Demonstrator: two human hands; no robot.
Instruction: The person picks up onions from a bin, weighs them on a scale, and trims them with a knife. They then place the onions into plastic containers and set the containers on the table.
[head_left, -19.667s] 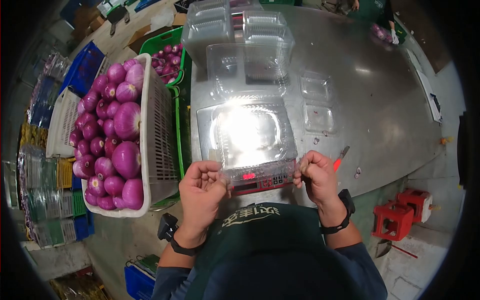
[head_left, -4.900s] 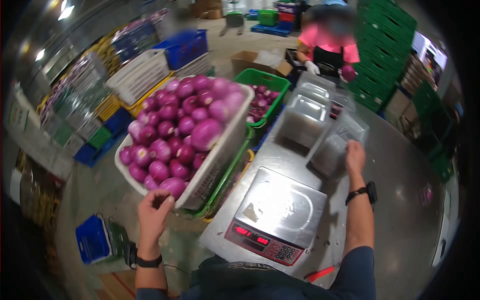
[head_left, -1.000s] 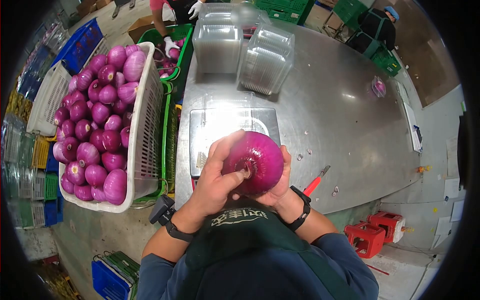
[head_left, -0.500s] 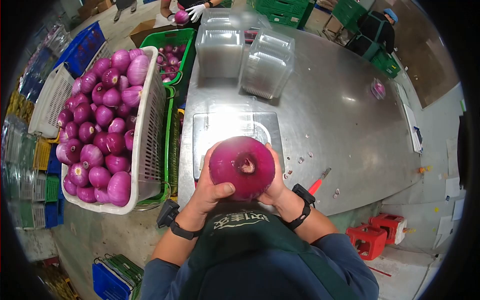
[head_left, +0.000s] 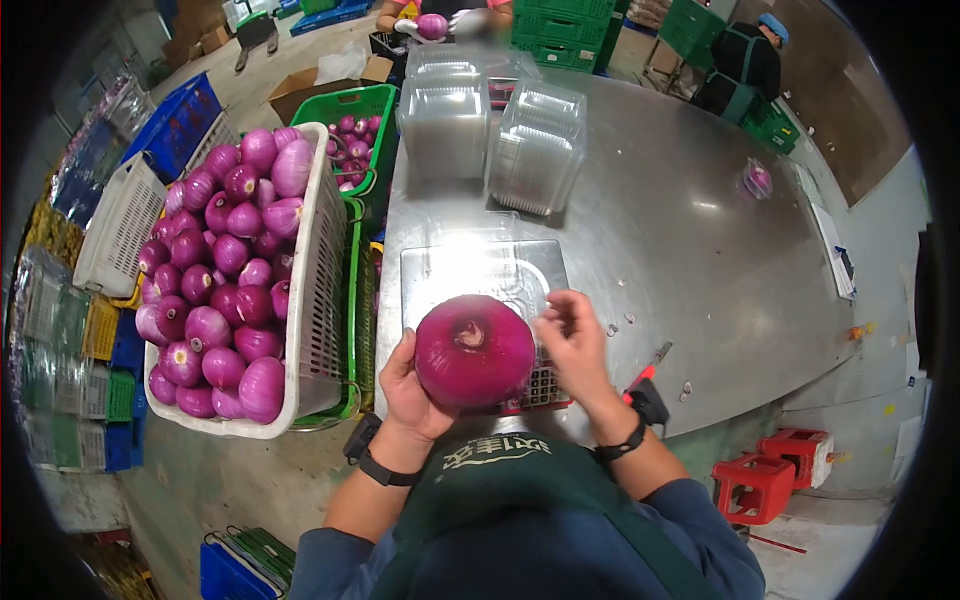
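A large peeled red onion (head_left: pixel 476 355) rests in my left hand (head_left: pixel 408 392), whose palm and fingers cup it from the left and below. Its stem end faces up toward me. To the right of the onion, my right hand (head_left: pixel 578 345) is raised off it, fingers loosely bent and apart, with nothing visible in them. Beneath the onion lies a scale (head_left: pixel 420 275) with a shiny top plate, its keypad partly showing. A knife with a red handle (head_left: pixel 640 382) lies on the steel table right of my right hand.
At left, a white crate (head_left: pixel 318 250) is heaped with red onions beside a green crate (head_left: pixel 385 110) holding more. Stacks of clear plastic trays (head_left: pixel 540 140) stand behind the scale. Onion scraps dot the table (head_left: pixel 700 300). One co-worker handles an onion opposite; another bends at far right.
My right hand has let go of the onion and moved right. The onion now sits in my left hand alone, turned slightly. The view has shifted a little.
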